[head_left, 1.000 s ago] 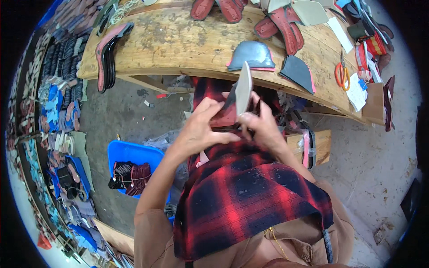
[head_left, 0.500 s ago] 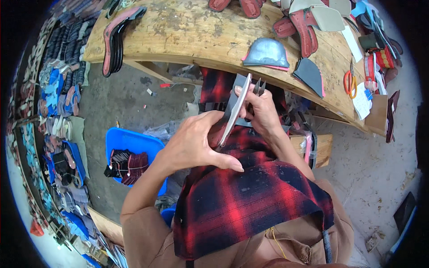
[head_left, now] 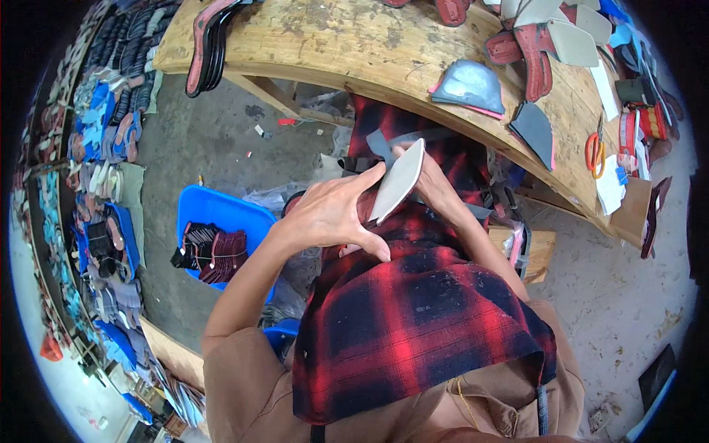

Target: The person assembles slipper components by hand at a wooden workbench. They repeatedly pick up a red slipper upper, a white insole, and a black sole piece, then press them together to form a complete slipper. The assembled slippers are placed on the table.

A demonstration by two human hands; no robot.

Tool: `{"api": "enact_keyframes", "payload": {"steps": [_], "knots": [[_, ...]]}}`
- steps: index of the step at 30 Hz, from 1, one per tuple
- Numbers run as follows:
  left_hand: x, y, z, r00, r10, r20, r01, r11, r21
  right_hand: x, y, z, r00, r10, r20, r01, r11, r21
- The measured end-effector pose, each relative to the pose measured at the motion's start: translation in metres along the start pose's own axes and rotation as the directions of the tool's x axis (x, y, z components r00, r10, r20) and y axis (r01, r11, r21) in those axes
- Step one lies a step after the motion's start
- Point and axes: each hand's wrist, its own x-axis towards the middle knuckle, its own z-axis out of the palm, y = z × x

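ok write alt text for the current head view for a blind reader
A pale flat piece is held between a person's left hand, thumb spread, and partly hidden right hand, above a red plaid apron. Ahead, a wooden table bears orange-handled scissors; at left, a blue bin holds dark bundled pieces.

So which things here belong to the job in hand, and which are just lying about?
Part of the job:
pale flat piece, by the left grip and right grip
similar pale pieces on the table, probably

Apparently just lying about:
orange-handled scissors
paper sheet
blue tub
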Motion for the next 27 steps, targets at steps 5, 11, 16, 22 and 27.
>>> {"api": "enact_keyframes", "payload": {"steps": [5, 11, 16, 22, 27], "knots": [[-0.007, -0.021, 0.002, 0.995, 0.037, -0.095, -0.036, 0.999, 0.004, -0.019, -0.046, -0.019, 0.870, 0.389, 0.304, -0.455, 0.871, 0.184], [-0.019, -0.020, -0.018, 0.994, 0.065, 0.091, -0.069, 0.997, 0.040, -0.011, -0.037, -0.006, 0.691, 0.323, 0.647, -0.691, 0.560, 0.458], [-0.032, -0.031, -0.020, 0.972, 0.039, 0.230, -0.034, 0.999, -0.026, -0.010, -0.033, 0.012, 0.642, 0.324, 0.694, -0.752, 0.440, 0.490], [-0.037, -0.041, -0.018, 0.916, 0.072, 0.394, -0.002, 0.985, -0.175, -0.024, -0.024, 0.022, 0.616, 0.260, 0.744, -0.767, 0.416, 0.489], [-0.039, -0.047, -0.022, 0.935, 0.079, 0.345, -0.032, 0.990, -0.140, -0.018, -0.032, 0.025, 0.613, 0.279, 0.739, -0.768, 0.430, 0.475]]}}
